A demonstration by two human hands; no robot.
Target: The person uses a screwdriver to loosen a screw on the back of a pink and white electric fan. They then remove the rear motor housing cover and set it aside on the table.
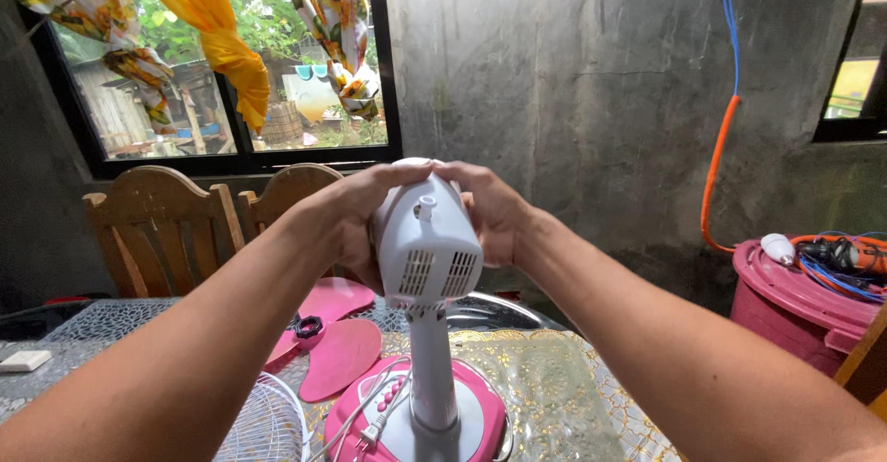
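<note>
Both hands, left hand [346, 226] and right hand [490, 212], are clasping motor housing [427, 245]; I'm judging fan base [467, 416] may tip, neck twisting under uneven squeeze.

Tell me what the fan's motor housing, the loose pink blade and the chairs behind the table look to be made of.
Motor housing: likely moulded plastic, white and smooth, with vent slots cast in.
Pink blade: probably plastic too, thin, evenly coloured, slightly glossy.
Chairs: wood, brown with visible grain and worn, matte backs.
</note>
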